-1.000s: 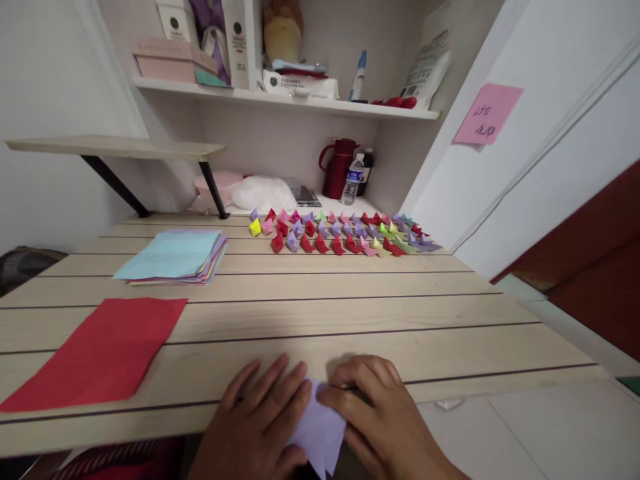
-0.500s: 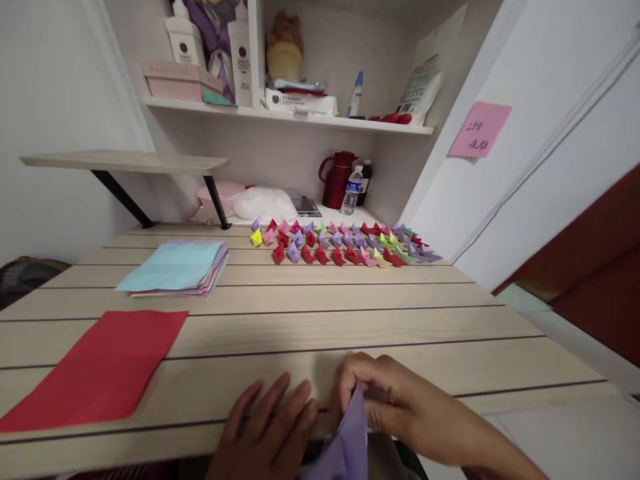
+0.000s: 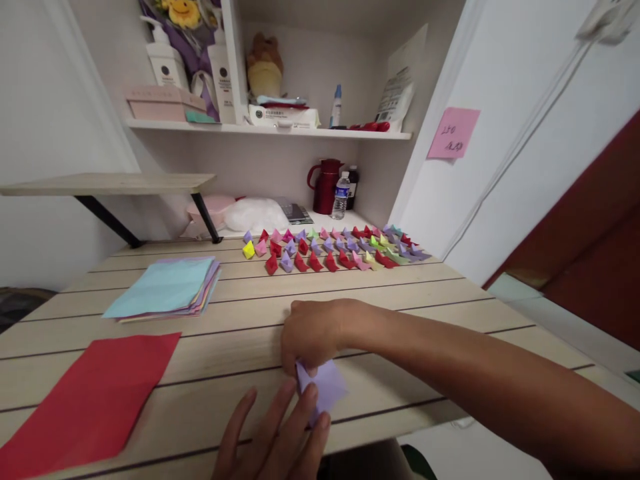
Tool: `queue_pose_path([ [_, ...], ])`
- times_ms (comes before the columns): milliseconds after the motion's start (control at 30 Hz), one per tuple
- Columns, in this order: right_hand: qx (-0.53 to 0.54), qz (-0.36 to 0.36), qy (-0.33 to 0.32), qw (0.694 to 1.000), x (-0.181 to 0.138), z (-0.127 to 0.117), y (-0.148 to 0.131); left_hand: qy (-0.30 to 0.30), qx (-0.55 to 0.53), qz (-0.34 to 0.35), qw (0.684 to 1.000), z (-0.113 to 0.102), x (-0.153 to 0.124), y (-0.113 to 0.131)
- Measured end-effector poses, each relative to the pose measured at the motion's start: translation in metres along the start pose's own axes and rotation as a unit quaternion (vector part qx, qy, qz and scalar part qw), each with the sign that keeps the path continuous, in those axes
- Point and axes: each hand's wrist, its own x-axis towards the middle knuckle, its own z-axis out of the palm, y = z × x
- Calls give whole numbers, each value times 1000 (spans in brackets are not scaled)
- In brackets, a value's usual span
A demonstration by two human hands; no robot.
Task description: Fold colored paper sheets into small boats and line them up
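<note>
A folded lilac paper (image 3: 324, 387) hangs just above the wooden table (image 3: 380, 313) near its front edge. My right hand (image 3: 313, 333) reaches in from the right and pinches the paper's top corner, fingers closed. Below it, my left hand (image 3: 273, 437) has its fingers stretched out, the fingertips touching the paper's lower edge.
A red sheet (image 3: 85, 400) lies at the front left. Behind it sits a stack of coloured sheets (image 3: 163, 288). Several small folded paper shapes (image 3: 330, 248) stand in rows at the back. A red jug (image 3: 325, 185) and a water bottle (image 3: 341, 195) stand by the wall.
My right hand has moved forward and left over the table with the lilac paper. My left hand has gone from pressing on the paper to touching its lower edge. The view tilted up.
</note>
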Motion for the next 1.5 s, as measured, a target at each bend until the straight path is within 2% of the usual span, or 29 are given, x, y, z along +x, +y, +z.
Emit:
queue_pose_path([
  [100, -28, -44, 3, 999, 1, 2, -6, -29, 0, -2, 1000, 7, -5, 2],
  [167, -30, -65, 56, 996, -4, 8, -4, -40, 14, -5, 999, 11, -13, 4],
  [200, -25, -65, 107, 992, -8, 12, -2, -40, 17, -11, 999, 13, -18, 5],
  [300, 19, 21, 282, 959, -26, 31, -6, -23, 15, -47, 999, 15, -26, 14],
  [367, 88, 90, 351, 928, -39, 51, -20, -8, 22, -72, 997, 17, -28, 22],
  [400, 126, 102, 367, 916, -44, 63, -29, -5, 26, -81, 996, 17, -29, 25],
  [467, 163, 118, 375, 905, -53, 91, -46, -15, 33, -89, 995, 16, -29, 30],
  [533, 127, 102, 364, 917, -57, 119, -59, -45, 41, -75, 995, 12, -27, 27],
  [600, 70, 118, 356, 924, -57, 141, -65, -86, 40, -35, 995, 3, -23, 17],
  [667, 47, 135, 350, 926, -56, 154, -64, -123, 7, 30, 992, -8, -16, 2],
  [733, 54, 146, 346, 925, -56, 155, -62, -133, 15, 0, 991, -18, -7, -12],
  [800, 73, 150, 341, 925, -58, 150, -61, -137, 30, -2, 990, -23, 0, -20],
  [900, 103, 145, 353, 919, -62, 142, -65, -142, 20, -7, 990, -20, 4, -17],
  [1067, 166, 143, 426, 878, -65, 142, -74, -98, -29, -67, 992, -12, -4, -6],
  [1267, 202, 166, 465, 846, -61, 143, -76, -144, -67, -42, 986, -25, 4, -18],
  [1400, 205, 203, 483, 827, -57, 143, -77, -153, -98, -119, 976, -26, 13, -16],
  [1500, 208, 217, 480, 824, -55, 142, -78, -160, -116, -168, 966, -24, 16, -10],
])
